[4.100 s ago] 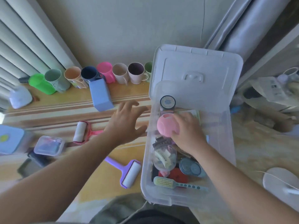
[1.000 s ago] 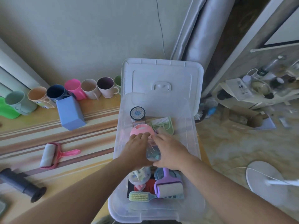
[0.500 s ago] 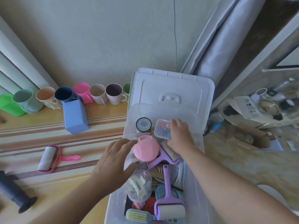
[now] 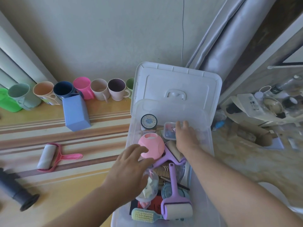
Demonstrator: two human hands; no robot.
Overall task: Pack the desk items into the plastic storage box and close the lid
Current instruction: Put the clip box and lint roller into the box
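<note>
Two bare hands are seen over a clear plastic box (image 4: 211,145) at the lower centre of the frame, its lid (image 4: 177,82) propped open against the wall behind it. Half a second ago the small clear case (image 4: 169,132) was held higher, near the far wall of the box; now it has been lowered into the upper right part of the box, beside a round black tin (image 4: 148,121). The right hand (image 4: 186,136) is laid over the case with fingers spread and nearly straight; whether the case is still pinched cannot be told. The left hand (image 4: 129,166), which was hovering left of the pink ball (image 4: 151,145), has been brought over the box edge, fingers loose and spread, fingertips touching the ball; nothing is held in its grip.

Since four seconds ago a purple roller (image 4: 175,202) has been added; it now lies at the lower centre beside a green brush (image 4: 145,216).

By this, the case can be judged packed or nearly so. On the desk (image 4: 65,190), a pink roller (image 4: 50,157) at centre left, a blue block (image 4: 76,113), a dark cylinder (image 4: 18,192) at lower left and a row of cups (image 4: 100,89) along the wall remain unpacked, so the lid cannot yet be closed.
</note>
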